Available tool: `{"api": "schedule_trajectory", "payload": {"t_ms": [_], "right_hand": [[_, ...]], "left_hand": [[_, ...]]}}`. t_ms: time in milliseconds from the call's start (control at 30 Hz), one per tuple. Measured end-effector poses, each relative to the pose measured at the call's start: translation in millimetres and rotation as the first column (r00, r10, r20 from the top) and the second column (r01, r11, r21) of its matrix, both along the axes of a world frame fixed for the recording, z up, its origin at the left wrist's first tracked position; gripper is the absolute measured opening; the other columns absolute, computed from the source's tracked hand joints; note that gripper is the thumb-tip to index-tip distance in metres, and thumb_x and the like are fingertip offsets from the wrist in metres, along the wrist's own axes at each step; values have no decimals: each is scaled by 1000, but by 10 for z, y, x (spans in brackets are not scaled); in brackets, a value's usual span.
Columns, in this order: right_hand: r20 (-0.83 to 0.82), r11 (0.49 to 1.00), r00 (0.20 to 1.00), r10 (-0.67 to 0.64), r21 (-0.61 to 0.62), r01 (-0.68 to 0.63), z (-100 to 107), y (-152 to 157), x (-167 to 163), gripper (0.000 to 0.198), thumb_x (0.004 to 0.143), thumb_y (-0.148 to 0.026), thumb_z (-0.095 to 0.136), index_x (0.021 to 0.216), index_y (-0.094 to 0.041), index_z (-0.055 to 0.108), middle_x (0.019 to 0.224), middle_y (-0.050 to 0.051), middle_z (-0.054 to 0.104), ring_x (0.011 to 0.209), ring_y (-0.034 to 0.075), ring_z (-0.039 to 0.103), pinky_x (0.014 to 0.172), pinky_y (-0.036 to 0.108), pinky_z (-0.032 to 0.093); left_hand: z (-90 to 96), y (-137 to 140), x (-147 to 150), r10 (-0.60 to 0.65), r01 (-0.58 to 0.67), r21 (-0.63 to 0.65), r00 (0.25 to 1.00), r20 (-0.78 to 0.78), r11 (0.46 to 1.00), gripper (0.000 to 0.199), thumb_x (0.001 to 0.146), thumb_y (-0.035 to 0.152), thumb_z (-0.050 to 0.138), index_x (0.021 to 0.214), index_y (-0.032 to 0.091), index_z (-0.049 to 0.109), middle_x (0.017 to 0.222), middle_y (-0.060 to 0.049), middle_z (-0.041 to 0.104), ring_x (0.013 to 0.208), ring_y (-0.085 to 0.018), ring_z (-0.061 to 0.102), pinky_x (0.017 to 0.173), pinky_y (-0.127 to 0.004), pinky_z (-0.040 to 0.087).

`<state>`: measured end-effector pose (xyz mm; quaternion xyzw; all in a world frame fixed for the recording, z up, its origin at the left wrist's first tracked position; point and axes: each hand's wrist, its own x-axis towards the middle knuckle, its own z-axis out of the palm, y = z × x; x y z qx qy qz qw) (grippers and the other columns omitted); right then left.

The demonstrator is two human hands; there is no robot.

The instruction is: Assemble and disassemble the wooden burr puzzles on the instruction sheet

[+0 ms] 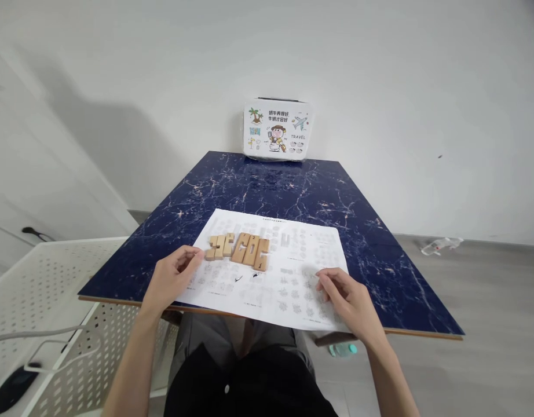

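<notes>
My left hand (175,277) is at the left edge of a printed white sheet (271,295). Its thumb and forefinger come together beside the leftmost wooden block; whether anything is between them I cannot make out. On the sheet lie several notched wooden puzzle pieces: smaller pale ones (217,248) on the left and longer brown ones (251,252) with small marks on the right. Over the sheet's right part is my right hand (348,298), fingers curled in and thumb close to the forefinger. What its fingertips hold, if anything, is hidden. Faint drawings cover the sheet.
The table (275,191) has a dark blue marbled top. At its far end, a white cartoon-printed case (276,130) leans against the wall. A white perforated rack (93,347) stands at the left with a black object (13,387). A bottle (343,350) lies on the floor.
</notes>
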<state>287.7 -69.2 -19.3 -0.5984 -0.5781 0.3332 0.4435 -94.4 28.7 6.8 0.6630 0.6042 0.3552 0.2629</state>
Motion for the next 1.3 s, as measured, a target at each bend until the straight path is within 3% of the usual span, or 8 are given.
{"api": "schedule_trajectory", "payload": {"t_ms": [367,633,1067,1300], "right_hand": [[51,992,995,82,-97,-77,84,103,56,37,102,-58,56,102,-23,69,88,6,75,66,19,63,63,31,50],[-1,979,986,169,-117,-168,72,192,157,39,102,-58,55,104,-23,69,88,7,74,63,18,63,61,30,55],[-32,980,985,169,-103,-171,69,209,175,36,104,-55,53,104,-22,69,88,7,74,64,18,64,62,31,55],[-46,978,985,164,-126,-169,116,217,171,35,104,-55,53,103,-23,68,87,6,74,64,18,64,61,30,54]], "left_hand": [[5,11,24,4,-3,26,1000,-22,1000,41,90,60,65,95,20,73,85,-3,74,78,-20,67,66,-25,47],[-8,23,29,21,-20,29,999,-37,999,44,90,62,64,97,20,72,84,-2,73,75,-19,65,63,-25,45],[33,67,69,70,-69,-35,997,25,997,40,83,58,70,95,20,72,93,-4,75,88,-23,68,74,-27,50],[98,133,130,97,-97,-26,995,-5,995,43,80,62,70,93,21,73,88,-4,75,80,-22,66,68,-28,50]]}}
